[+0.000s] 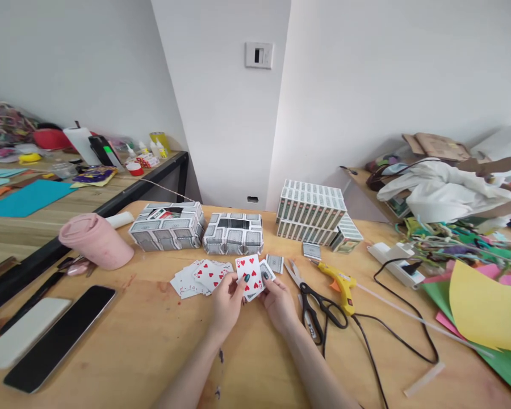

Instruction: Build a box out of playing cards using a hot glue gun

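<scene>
Between thumb and fingers, my left hand (pixel 227 301) pinches a six of hearts playing card (pixel 248 269), face toward me. My right hand (pixel 278 300) grips a second playing card (pixel 267 269), its patterned back partly showing beside the first one. The two cards overlap, and their lower edges are hidden by my fingers. Just left of my hands lies a loose spread of face-up playing cards (pixel 213 274). Behind them stand two boxes covered in playing cards, a left box (pixel 168 233) and a right box (pixel 233 237), each with an opening on top.
Black-handled scissors (pixel 319 304) and a yellow glue gun (pixel 343 284) with a trailing black cord lie at right. Stacked card packs (pixel 310 210) stand at the back. On the left are a pink roll (pixel 96 241) and a black phone (pixel 62 338). Coloured sheets (pixel 489 309) cover the far right.
</scene>
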The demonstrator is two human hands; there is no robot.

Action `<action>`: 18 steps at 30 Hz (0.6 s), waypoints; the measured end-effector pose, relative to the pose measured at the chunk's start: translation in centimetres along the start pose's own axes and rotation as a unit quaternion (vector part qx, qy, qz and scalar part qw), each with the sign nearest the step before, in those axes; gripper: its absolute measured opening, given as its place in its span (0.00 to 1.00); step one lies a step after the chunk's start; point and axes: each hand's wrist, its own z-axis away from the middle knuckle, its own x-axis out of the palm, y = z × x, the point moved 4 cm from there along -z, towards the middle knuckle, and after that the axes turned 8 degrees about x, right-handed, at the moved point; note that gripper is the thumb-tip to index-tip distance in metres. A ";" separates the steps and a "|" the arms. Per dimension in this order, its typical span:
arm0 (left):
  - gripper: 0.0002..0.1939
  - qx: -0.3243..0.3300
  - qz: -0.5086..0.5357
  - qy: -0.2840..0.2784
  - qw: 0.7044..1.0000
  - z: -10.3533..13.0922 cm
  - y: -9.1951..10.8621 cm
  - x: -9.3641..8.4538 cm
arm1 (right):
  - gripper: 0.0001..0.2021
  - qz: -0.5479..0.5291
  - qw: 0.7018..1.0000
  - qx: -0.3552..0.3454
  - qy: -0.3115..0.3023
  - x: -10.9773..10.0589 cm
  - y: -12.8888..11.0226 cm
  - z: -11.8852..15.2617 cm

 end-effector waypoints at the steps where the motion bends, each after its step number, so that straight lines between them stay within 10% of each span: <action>1: 0.13 -0.006 0.010 0.002 1.000 0.0 0.1 0.0 | 0.08 -0.007 1.000 -0.003 0.003 -0.1 0.0 -0.1; 18: 0.22 -0.078 0.071 0.056 0.993 0.4 -1.0 1.3 | 0.18 -0.152 0.988 0.013 -0.029 -0.2 -1.4 0.1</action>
